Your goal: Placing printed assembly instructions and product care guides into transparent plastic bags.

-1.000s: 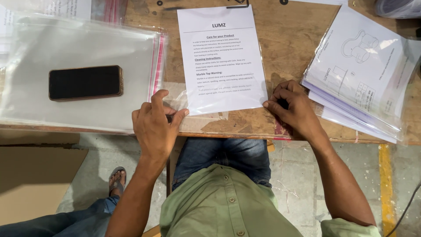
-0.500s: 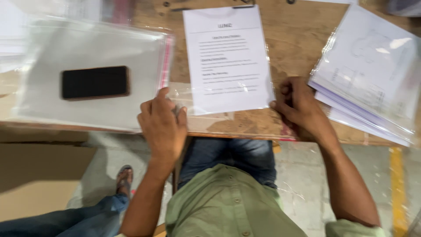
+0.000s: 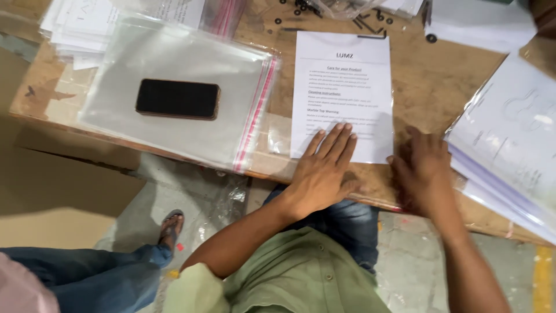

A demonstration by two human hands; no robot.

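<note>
The left hand (image 3: 324, 168), earlier curled at the table edge at seven o'clock of the printed sheet (image 3: 343, 93), now lies flat, fingers spread on its lower edge. The right hand (image 3: 423, 174) has opened and sits at the sheet's five o'clock corner.

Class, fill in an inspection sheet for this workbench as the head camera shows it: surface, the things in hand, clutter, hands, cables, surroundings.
Surface: worn wooden table, scuffed, partly covered.
Things in hand: printed white sheet lying flat near the table's front edge.
Clutter: stack of clear zip bags with a black phone on top; bagged papers at right; paper stack at far left; small black screws and washers at the far edge.
Hands: left hand flat on the sheet's lower part; right hand at its lower right corner, blurred.
Cables: nothing seen.
Surroundings: concrete floor; another person's sandalled foot at lower left.
</note>
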